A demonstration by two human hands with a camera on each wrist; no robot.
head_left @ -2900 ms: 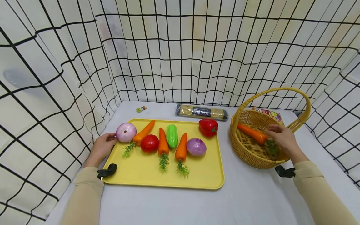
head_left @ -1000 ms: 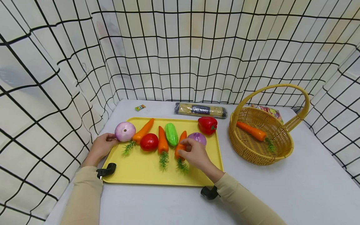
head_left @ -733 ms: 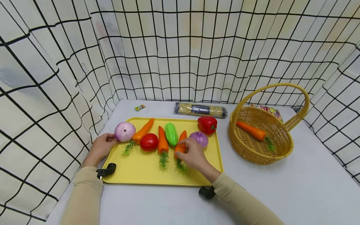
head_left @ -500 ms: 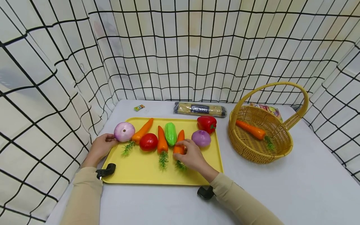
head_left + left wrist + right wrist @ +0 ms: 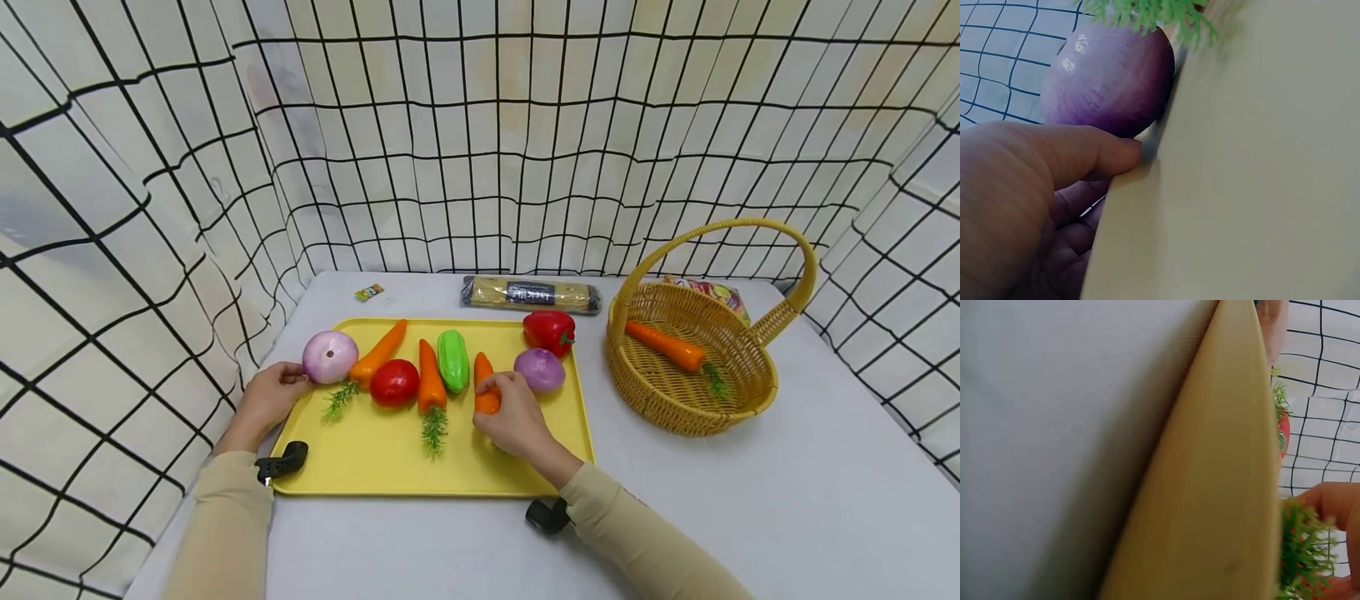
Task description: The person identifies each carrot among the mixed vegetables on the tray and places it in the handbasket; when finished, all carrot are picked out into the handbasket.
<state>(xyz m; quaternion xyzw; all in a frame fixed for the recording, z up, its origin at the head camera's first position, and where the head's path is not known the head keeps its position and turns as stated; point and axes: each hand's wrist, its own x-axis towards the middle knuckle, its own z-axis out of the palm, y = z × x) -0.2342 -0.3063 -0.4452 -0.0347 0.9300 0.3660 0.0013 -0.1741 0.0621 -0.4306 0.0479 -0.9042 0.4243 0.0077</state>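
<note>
In the head view my left hand [image 5: 272, 398] holds the left rim of the yellow tray [image 5: 360, 475]. The left wrist view shows the thumb on the rim, right at a purple onion [image 5: 1107, 78], and the fingers bent outside it. My right hand [image 5: 519, 417] pinches an orange carrot [image 5: 484, 392] on the tray's right half; the palm hides its green leaves [image 5: 1302, 550] in the head view, though they show in the right wrist view. Close on its right lies another purple onion [image 5: 540, 370]. A green cucumber-like vegetable [image 5: 453, 362] and another carrot [image 5: 430, 379] are on its left.
A tomato [image 5: 394, 383], a third carrot [image 5: 381, 354] and a red bell pepper [image 5: 550, 332] share the tray. To the right stands a wicker basket [image 5: 637, 404] with a tall handle, one carrot [image 5: 667, 345] inside. Behind lie packaged noodles [image 5: 531, 293] and a small wrapper [image 5: 369, 292].
My right hand left the basket's carrot and came to the tray, where it took hold of a carrot. That carrot's slant has turned, and the onion beside it has shifted right. The left hand stayed.
</note>
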